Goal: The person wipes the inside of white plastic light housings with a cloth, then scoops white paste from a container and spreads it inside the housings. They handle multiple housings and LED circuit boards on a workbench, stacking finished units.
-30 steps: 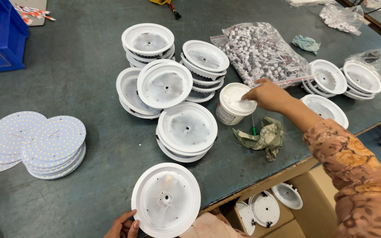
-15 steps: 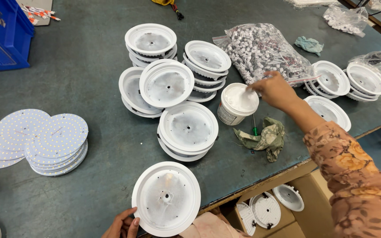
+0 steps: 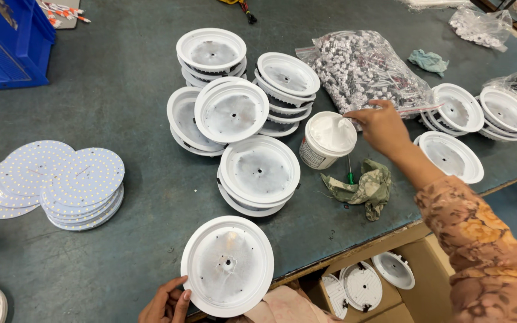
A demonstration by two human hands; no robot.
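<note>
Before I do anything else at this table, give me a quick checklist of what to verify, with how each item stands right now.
1. Left hand on the round white housing at the table's near edge: ok, the fingers touch its rim.
2. Housing fully on the table: not ok, its near part overhangs the edge.
3. Right hand over the small white tub: ok, the fingertips are at its rim.
4. What the right hand pinches: cannot tell, too small.
5. Tub open: ok, no lid, white paste visible.
6. Green-handled tool within reach: ok, beside the crumpled rag.
</note>
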